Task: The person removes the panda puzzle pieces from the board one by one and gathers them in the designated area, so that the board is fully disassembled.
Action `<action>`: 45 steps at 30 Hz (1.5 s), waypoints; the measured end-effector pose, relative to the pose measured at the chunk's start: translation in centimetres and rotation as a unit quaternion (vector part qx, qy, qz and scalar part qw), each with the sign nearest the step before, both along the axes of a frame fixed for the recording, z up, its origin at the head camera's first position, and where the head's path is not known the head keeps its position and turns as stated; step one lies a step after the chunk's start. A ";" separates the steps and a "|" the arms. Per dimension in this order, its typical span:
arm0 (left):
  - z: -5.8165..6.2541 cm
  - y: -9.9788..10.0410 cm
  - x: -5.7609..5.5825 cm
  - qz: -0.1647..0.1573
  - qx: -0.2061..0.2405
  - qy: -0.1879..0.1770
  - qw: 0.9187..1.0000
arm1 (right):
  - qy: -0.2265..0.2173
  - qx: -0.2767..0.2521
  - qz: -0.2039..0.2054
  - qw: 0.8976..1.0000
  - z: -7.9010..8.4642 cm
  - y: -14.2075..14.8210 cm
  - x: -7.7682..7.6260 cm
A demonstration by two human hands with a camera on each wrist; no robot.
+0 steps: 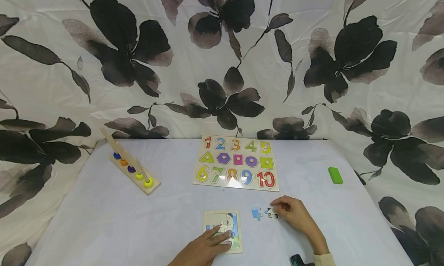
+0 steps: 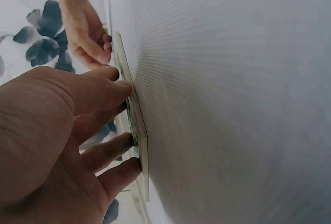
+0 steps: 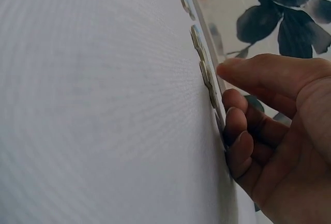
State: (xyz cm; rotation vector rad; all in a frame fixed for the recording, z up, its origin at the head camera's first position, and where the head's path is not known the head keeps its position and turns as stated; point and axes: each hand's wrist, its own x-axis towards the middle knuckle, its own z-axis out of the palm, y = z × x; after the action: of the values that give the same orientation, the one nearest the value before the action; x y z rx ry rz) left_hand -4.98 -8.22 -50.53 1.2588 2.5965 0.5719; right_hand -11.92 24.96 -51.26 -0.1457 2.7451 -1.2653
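My left hand (image 1: 204,247) rests with spread fingers on a small wooden jigsaw board (image 1: 240,219), covering part of its picture. In the left wrist view the fingertips touch the face of the board (image 2: 143,146). Beside a panda jigsaw piece (image 1: 271,213) is my right hand (image 1: 295,216), its fingers loosely bent. The right wrist view shows the thumb close to a piece (image 3: 208,84) lying flat on the cloth, with nothing visibly held. A blue jigsaw piece (image 1: 256,213) lies just left of the panda piece.
A wooden number and shape board (image 1: 236,183) lies behind the hands. To the left stands a wooden stacker (image 1: 133,173) with coloured rings on upright posts. A green block (image 1: 335,175) lies at the right, and a dark object (image 1: 298,260) at the front edge.
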 end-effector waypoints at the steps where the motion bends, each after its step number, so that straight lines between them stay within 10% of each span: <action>1: 0.0 0.0 0.0 -0.003 0.004 0.008 1.000 | -0.002 0.001 -0.002 1.000 0.0 0.0 0.0; 18: -0.1 -0.1 0.1 -0.004 0.001 0.001 1.000 | 0.047 -0.086 -0.039 0.994 0.9 -1.8 -0.2; 28: -0.2 -0.1 0.0 0.000 0.005 0.013 1.000 | 0.055 -0.092 0.088 0.990 3.7 -8.5 0.8; 45: -0.6 0.1 -0.2 -0.020 -0.040 0.101 0.994 | 0.063 -0.081 0.177 0.979 -0.6 -11.0 0.6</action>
State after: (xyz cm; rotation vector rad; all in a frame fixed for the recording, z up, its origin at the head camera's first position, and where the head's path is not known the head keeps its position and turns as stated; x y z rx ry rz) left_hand -5.16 -8.13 -51.09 1.4054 2.7166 0.3450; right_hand -11.31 13.99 -51.87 -0.7184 2.5514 -1.4096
